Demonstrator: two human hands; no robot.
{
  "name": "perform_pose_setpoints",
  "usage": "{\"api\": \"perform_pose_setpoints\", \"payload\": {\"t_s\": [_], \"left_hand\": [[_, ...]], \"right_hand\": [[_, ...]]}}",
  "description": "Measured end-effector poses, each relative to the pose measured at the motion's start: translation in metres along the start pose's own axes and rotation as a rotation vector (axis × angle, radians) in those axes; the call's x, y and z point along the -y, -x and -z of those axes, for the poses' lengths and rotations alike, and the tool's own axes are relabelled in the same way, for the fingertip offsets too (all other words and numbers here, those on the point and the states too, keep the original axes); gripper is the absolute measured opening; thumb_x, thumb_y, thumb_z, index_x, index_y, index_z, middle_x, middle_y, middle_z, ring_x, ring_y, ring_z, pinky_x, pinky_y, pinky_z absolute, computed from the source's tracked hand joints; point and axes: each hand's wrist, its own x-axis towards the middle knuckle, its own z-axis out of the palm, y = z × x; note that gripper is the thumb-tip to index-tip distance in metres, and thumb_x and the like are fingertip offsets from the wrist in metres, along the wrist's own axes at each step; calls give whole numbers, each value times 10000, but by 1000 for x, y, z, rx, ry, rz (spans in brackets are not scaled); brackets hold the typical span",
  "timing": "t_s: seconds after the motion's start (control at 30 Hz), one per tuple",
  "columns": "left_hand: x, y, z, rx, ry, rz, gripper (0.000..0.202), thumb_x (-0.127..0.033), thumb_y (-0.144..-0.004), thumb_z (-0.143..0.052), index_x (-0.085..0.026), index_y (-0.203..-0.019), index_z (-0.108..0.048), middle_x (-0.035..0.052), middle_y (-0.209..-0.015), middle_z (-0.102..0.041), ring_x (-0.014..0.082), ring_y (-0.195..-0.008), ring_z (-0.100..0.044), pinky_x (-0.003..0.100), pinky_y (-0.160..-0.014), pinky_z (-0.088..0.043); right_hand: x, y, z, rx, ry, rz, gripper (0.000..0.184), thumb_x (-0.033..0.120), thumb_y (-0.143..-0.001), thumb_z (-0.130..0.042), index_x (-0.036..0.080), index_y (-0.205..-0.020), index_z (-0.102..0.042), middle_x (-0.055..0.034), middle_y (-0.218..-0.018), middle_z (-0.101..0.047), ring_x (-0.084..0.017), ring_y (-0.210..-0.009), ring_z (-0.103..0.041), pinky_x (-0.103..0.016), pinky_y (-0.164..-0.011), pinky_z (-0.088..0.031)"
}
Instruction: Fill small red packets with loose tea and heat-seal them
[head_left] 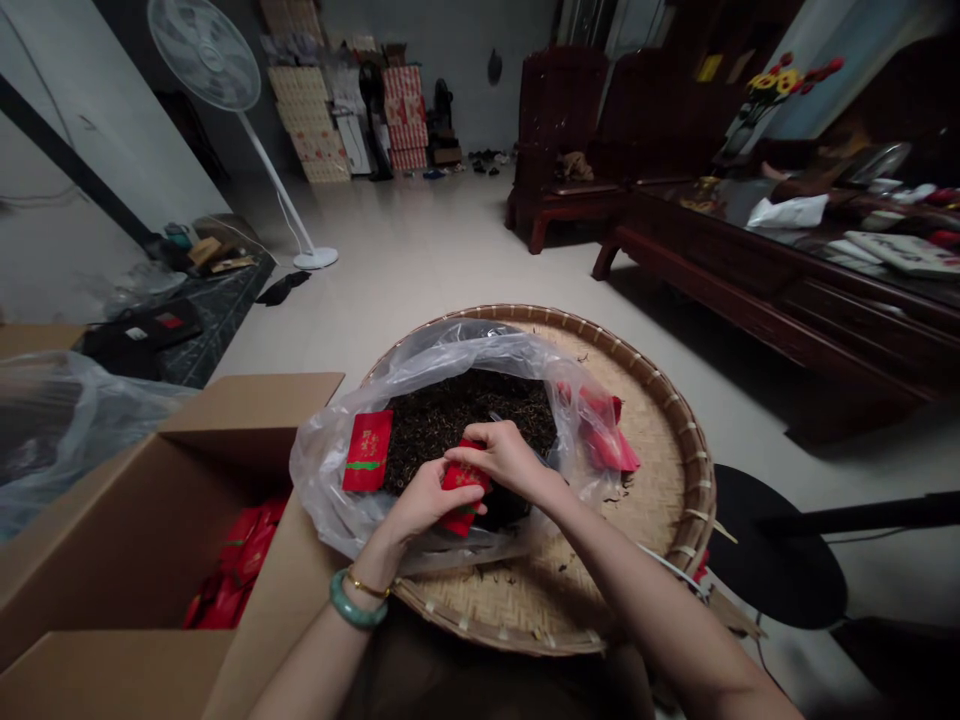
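Note:
My left hand [427, 497] and my right hand [511, 458] both hold a small red tea packet [456, 522] with gold print. The left thumb lies across its lower part, and the right fingers pinch its upper end. Beneath it, dark loose tea leaves [442, 405] fill an open clear plastic bag [319, 490]. A second red packet [367, 452] with a green band lies flat at the bag's left side. More red packets [611, 440] lie to the right, partly behind the plastic. The bag rests on a round woven bamboo tray [652, 430].
An open cardboard box [274, 590] at my left contains several red packets [244, 555]. A round black stand base [780, 545] is on the floor at right. Farther off are a white standing fan [316, 258], a dark wooden table [735, 270] and stacked cartons [307, 125].

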Motion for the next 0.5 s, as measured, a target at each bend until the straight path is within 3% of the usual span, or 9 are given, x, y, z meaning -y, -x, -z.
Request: {"api": "perform_pose_setpoints", "payload": {"t_s": [0.17, 0.33, 0.4, 0.47, 0.5], "left_hand": [[4, -1, -3, 19, -3, 45, 389, -360, -579, -805, -92, -800, -630, 44, -581, -690, 169, -528, -671, 230, -522, -509], [4, -1, -4, -35, 97, 62, 446, -368, -533, -831, -85, -812, -629, 99, -743, -727, 164, -547, -680, 217, -508, -511], [4, 0, -2, -81, 138, 68, 489, -369, -524, -836, -90, -861, -618, 127, -839, -732, 171, -565, -686, 220, -494, -516], [4, 1, -1, -120, 165, 52, 518, -365, -529, -836, -93, -906, -608, 148, -909, -726, 182, -598, -694, 225, -487, -522], [4, 1, 0, -134, 177, 39, 519, -363, -535, -834, -93, -915, -605, 157, -937, -722, 188, -617, -697, 226, -483, -525]], "right_hand": [[0, 2, -3, 48, -34, 25, 316, 346, -812, -612, 151, -566, -582, 67, -497, -431, -66, -493, -348, -198, -472, -234], [-16, -1, 5, -39, 11, -59, 396, 401, -924, -414, 157, -703, -634, 24, -590, -551, -97, -556, -468, -204, -534, -331], [-27, 3, 10, -93, 177, -100, 366, 382, -943, -371, 160, -848, -646, -20, -731, -616, -134, -682, -541, -230, -640, -393], [-36, 13, 15, -101, 453, -126, 258, 353, -873, -527, 155, -1009, -622, -80, -914, -623, -198, -853, -551, -287, -747, -417], [-39, 18, 15, -79, 576, -140, 311, 317, -829, -592, 150, -1092, -591, -108, -992, -604, -223, -903, -540, -310, -770, -423]]}}
